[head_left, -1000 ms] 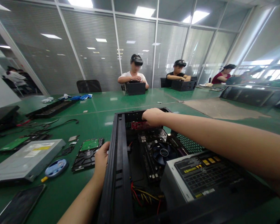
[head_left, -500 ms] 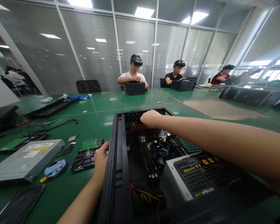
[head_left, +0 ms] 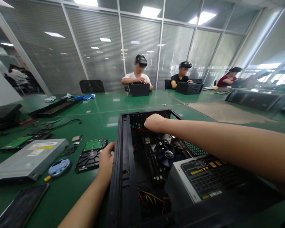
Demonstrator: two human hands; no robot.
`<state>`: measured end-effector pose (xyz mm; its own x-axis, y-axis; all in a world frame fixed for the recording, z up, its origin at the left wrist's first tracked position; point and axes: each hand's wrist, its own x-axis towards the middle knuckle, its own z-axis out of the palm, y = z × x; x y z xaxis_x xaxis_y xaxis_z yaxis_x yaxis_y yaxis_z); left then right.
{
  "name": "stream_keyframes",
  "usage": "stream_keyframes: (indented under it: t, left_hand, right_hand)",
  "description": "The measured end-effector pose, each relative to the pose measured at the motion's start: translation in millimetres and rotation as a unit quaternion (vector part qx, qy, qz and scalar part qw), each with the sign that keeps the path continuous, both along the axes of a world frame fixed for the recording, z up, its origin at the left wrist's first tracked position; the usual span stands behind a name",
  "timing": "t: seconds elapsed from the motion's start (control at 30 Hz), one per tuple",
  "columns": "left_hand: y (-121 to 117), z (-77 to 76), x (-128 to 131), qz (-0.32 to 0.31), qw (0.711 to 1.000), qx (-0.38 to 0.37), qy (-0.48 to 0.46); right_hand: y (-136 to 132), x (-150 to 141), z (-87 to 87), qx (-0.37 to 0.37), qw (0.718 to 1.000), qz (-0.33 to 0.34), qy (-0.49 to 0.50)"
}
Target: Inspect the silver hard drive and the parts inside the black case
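Observation:
An open black computer case (head_left: 126, 164) lies on the green table in front of me. My left hand (head_left: 107, 158) grips the outside of its left wall, with the fingertips partly hidden. Inside the far end, my right hand (head_left: 155, 123) is closed at a dark red circuit card (head_left: 140, 130); its fingers point down out of sight, and the forearm crosses the case from the right. Below that hand is the motherboard with a round cooling fan (head_left: 168, 154). Nearer to me sits a silver power supply (head_left: 180, 182) with a black label. Red and yellow wires (head_left: 150, 197) lie beside it.
Left of the case lie a hard drive (head_left: 91, 154), a silver optical drive (head_left: 29, 158), a blue round tape-measure-like object (head_left: 60, 167) and a dark flat panel (head_left: 21, 202). Cables and a long black panel (head_left: 53, 109) are farther back. Several people work across the table.
The view has shifted slightly, so the case appears a little farther right. My right hand has dipped slightly at the red card, which looks darker. My left hand stays on the case wall.

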<state>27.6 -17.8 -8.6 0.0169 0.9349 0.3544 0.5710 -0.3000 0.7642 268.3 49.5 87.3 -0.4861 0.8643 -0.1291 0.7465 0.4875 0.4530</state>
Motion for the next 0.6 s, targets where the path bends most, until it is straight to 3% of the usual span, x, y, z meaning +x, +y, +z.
stream_keyframes:
  t: [0.43, 0.6]
  left_hand:
    - [5.1, -3.2, -1.0, -0.004, 0.999, -0.01, -0.037]
    - [4.6, -2.9, -1.1, -0.004, 0.999, -0.009, -0.044]
  right_hand:
    - [4.8, 5.5, 0.6, -0.041, 0.999, -0.005, 0.015]
    - [-5.1, 6.7, 10.2, -0.026, 0.999, 0.001, 0.031]
